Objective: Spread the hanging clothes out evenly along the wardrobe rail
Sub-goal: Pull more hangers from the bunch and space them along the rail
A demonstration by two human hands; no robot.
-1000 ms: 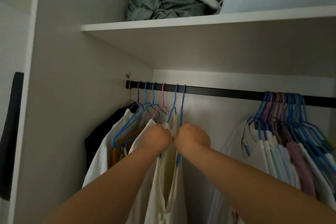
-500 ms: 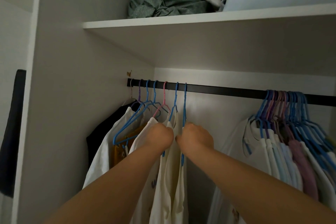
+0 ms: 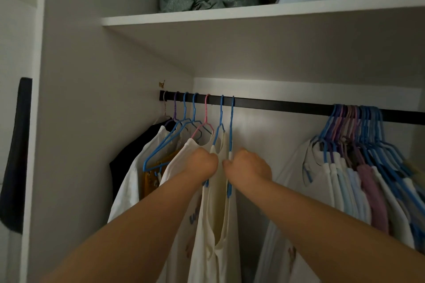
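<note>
Left hand (image 3: 202,164) and right hand (image 3: 249,166) gripping cream garments (image 3: 216,202); left hangers spaced; right bunch (image 3: 358,145) crowded on rail (image 3: 287,107), unspread.

blue print on a white shirt (image 3: 184,213), cut off by an arm, unreadable.

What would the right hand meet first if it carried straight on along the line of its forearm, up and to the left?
Probably the blue hanger and the cream garment that the right hand already grips; beyond them, the left hand. Depth is unclear here.
</note>
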